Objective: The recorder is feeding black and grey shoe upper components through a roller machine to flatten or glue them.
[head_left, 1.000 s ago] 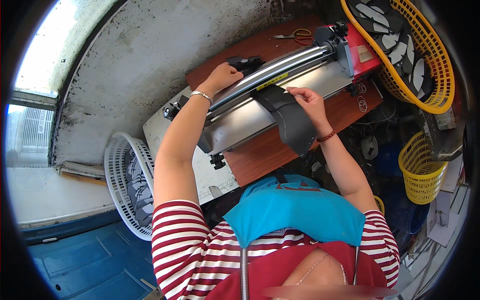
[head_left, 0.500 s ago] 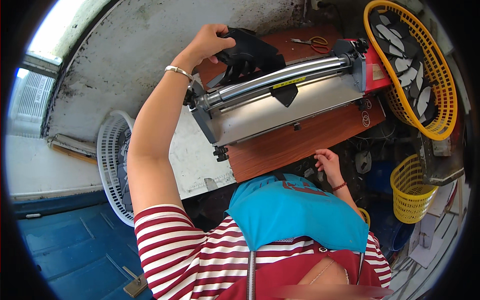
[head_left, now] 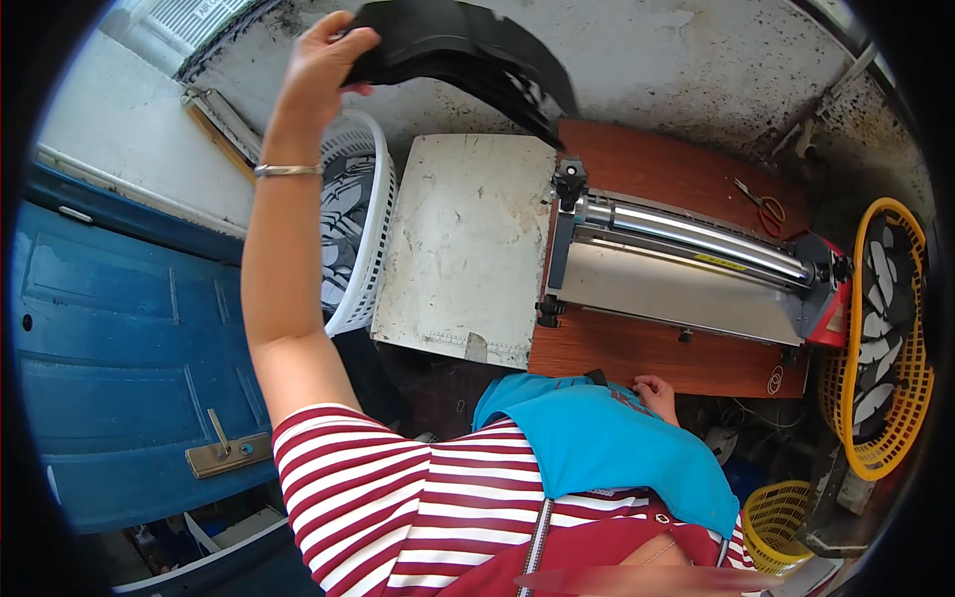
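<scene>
High at the upper left, my left hand is closed on one end of a bundle of black curved sheets. The bundle arches out to the right, its far end hanging down near the left end of a roller machine with a shiny metal roller. My right hand is low, at the near edge of the brown board, beside my blue apron. Its fingers are loosely curled with nothing visible in them, and the apron hides part of the hand.
A white basket of grey and white cut pieces stands left of the whitish tabletop. Scissors lie behind the machine. At right is a yellow basket of similar pieces, with another yellow basket lower. A blue door is at left.
My left hand has lifted the black sheets from behind the machine, up and to the left. My right hand has drawn in against the apron. The view has swung left.
</scene>
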`<state>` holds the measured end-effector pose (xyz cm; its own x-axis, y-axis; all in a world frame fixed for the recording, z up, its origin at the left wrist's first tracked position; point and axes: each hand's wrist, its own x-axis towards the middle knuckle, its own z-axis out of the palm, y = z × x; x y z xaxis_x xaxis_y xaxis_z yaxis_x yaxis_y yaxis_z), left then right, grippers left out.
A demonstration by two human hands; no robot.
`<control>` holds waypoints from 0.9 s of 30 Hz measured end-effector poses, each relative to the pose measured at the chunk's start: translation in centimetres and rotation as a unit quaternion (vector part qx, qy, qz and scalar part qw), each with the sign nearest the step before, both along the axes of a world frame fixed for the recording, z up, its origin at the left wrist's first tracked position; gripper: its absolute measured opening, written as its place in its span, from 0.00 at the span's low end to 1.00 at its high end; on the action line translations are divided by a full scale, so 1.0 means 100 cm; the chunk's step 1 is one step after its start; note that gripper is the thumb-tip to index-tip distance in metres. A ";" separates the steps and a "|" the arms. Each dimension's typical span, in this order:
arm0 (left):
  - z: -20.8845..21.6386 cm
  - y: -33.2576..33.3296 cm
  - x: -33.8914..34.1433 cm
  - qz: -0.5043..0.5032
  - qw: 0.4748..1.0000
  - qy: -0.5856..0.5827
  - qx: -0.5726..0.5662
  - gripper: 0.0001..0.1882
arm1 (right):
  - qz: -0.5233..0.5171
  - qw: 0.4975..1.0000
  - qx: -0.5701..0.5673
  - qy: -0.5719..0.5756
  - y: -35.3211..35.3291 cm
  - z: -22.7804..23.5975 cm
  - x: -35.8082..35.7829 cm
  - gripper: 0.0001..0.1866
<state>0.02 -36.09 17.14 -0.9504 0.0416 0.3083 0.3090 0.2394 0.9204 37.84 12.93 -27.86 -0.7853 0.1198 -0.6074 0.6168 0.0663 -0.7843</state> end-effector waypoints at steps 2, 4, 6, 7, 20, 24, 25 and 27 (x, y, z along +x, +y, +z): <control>0.032 -0.055 0.018 0.103 0.993 0.043 -0.038 0.10 | 0.020 1.000 -0.015 0.000 -0.002 -0.013 -0.010 0.12; 0.045 -0.096 0.021 0.173 0.979 0.056 -0.096 0.07 | 0.028 0.999 -0.023 -0.005 -0.001 -0.018 -0.021 0.12; 0.036 -0.110 0.009 0.267 0.938 0.098 -0.198 0.08 | 0.001 0.998 -0.049 -0.044 0.001 -0.020 -0.028 0.12; 0.029 -0.127 -0.001 0.278 0.911 0.120 -0.281 0.09 | 0.002 0.998 -0.052 -0.044 0.000 -0.019 -0.032 0.12; -0.354 -0.182 -0.116 0.154 0.889 -0.184 -0.390 0.29 | -0.077 0.995 -0.004 -0.065 -0.003 -0.020 -0.011 0.12; -0.368 -0.172 -0.118 0.109 0.923 -0.005 -0.368 0.24 | -0.041 0.995 0.079 -0.050 0.005 0.003 0.012 0.11; -0.364 -0.173 -0.120 0.105 0.934 0.000 -0.340 0.24 | -0.032 0.994 0.096 -0.041 0.006 0.027 0.007 0.11; -0.344 -0.218 -0.119 0.136 0.966 -0.017 -0.221 0.23 | -0.061 0.995 0.081 -0.022 0.028 0.036 -0.001 0.11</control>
<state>-11.83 -57.93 -17.29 -0.9540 -0.0903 0.2859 0.1510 0.6792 0.7183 37.74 15.75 -24.22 -0.7314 0.3118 -0.6064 0.6621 0.1121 -0.7410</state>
